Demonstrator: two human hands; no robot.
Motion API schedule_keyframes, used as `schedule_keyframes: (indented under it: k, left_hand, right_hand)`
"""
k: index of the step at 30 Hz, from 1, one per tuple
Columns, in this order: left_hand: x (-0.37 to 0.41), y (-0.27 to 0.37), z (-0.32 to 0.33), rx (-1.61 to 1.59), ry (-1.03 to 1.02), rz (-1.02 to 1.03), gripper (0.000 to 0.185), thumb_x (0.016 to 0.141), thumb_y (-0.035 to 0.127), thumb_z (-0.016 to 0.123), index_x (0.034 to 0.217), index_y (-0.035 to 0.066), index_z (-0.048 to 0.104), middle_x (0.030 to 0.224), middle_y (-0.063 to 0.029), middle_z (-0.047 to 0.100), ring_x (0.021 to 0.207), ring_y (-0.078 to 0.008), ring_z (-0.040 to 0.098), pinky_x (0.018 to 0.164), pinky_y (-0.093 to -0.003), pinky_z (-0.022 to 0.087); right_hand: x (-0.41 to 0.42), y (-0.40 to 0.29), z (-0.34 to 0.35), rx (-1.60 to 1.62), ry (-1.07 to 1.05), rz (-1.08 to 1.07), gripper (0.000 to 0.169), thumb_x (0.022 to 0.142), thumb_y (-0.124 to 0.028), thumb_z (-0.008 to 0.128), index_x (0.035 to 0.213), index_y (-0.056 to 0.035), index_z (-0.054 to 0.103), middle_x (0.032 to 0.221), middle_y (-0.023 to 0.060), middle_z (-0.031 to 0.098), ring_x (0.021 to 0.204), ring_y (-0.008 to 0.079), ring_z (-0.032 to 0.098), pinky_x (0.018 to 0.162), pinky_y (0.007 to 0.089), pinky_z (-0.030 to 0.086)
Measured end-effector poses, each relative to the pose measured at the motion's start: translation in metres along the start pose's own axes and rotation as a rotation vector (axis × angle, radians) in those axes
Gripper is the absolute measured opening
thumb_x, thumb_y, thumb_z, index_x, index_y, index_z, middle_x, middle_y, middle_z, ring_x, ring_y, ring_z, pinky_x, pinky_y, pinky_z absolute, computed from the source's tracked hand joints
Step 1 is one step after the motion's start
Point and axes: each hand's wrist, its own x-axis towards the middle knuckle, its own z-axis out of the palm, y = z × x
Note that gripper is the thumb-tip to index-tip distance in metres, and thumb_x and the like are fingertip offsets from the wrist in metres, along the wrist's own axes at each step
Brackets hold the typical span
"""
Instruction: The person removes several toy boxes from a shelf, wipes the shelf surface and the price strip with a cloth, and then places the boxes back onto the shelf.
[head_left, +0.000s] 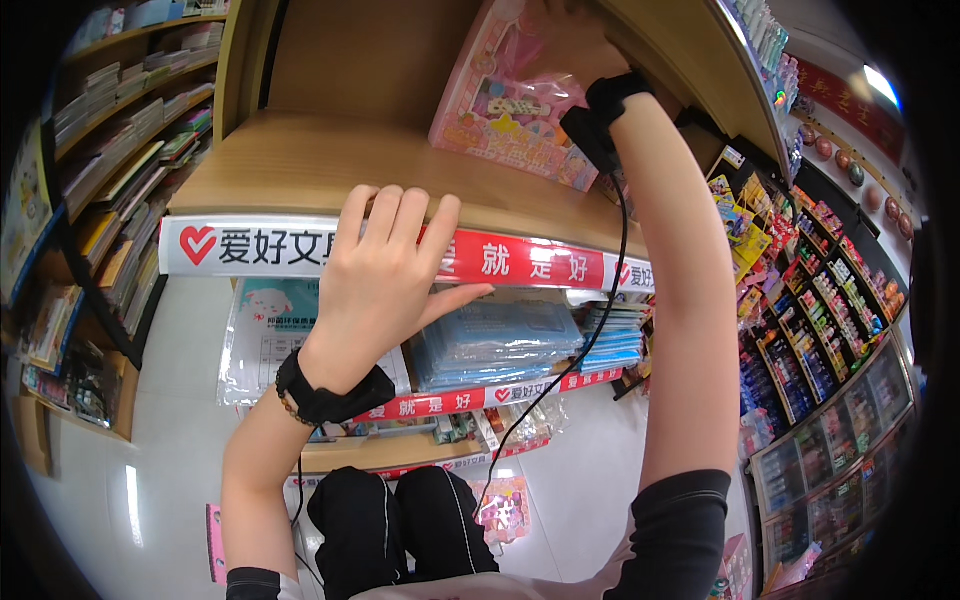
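My left hand (386, 270) lies over the front edge of a wooden shelf (315, 161). Its fingers bend over the top, and its thumb sits low against the printed label strip (517, 259). On the right side of that shelf a pink boxed toy set (510, 142) stands upright and leans back, with a clear window showing small colourful pieces. My right hand (574, 49) reaches up over the upper part of the box; it is dim, and its fingertips are hard to make out. Black bands with small devices circle both wrists.
Below are plastic-wrapped blue packs (495, 341) and a clear document bag (259, 330). A black cable (559, 382) hangs from my right wrist. Another pink box (504, 510) lies on the floor beside my knees. Bookshelves (135, 172) rise at left, goods racks (817, 292) at right.
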Motion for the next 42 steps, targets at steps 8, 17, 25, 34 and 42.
schedule_keyframes:
  k: [8,17,25,34,42]
  left_hand:
    - [0.001,0.003,0.000,-0.018,0.020,-0.020,0.064,0.064,0.052,0.071,0.103,0.002,0.058,0.097,-0.0117,0.054,0.095,-0.0298,0.051,0.091,-0.0422,0.039]
    - [0.000,0.002,0.002,0.055,-0.019,-0.011,0.066,0.064,0.053,0.072,0.104,0.003,0.057,0.098,-0.0113,0.054,0.097,-0.0286,0.050,0.092,-0.0434,0.039]
    - [0.002,0.004,0.004,0.080,-0.008,-0.016,0.061,0.066,0.056,0.069,0.099,0.005,0.061,0.094,-0.0096,0.054,0.093,-0.0267,0.052,0.091,-0.0414,0.040]
    - [0.002,0.003,0.004,0.101,-0.010,-0.008,0.062,0.067,0.057,0.067,0.098,0.005,0.061,0.093,-0.0094,0.054,0.091,-0.0265,0.052,0.090,-0.0414,0.040]
    - [0.000,0.001,0.002,0.068,0.001,-0.005,0.065,0.065,0.055,0.071,0.101,0.003,0.058,0.094,-0.0109,0.055,0.092,-0.0280,0.052,0.088,-0.0420,0.040]
  right_hand:
    - [0.015,0.020,0.059,0.119,0.099,0.043,0.092,0.043,-0.042,0.087,0.114,-0.0092,0.038,0.109,0.0276,0.048,0.089,0.0424,0.061,0.074,0.0486,0.052]
    - [-0.001,0.026,0.099,0.300,0.140,0.129,0.097,0.051,-0.031,0.085,0.127,-0.0101,0.029,0.119,0.0228,0.043,0.107,0.0460,0.049,0.083,0.0495,0.050]
    - [0.001,0.033,0.143,0.459,0.122,0.134,0.108,0.058,-0.036,0.078,0.142,-0.0120,0.016,0.135,0.0243,0.031,0.131,0.0450,0.022,0.094,0.0519,0.043]
    - [0.004,0.017,0.139,0.412,-0.021,0.369,0.116,0.054,-0.039,0.080,0.144,-0.0211,0.010,0.142,0.0249,0.019,0.131,0.0518,0.017,0.091,0.0618,0.040]
    - [-0.018,0.028,0.106,0.319,-0.253,0.307,0.106,0.064,-0.047,0.071,0.146,-0.0280,0.006,0.151,0.0182,0.000,0.135,0.0494,0.005,0.097,0.0649,0.030]
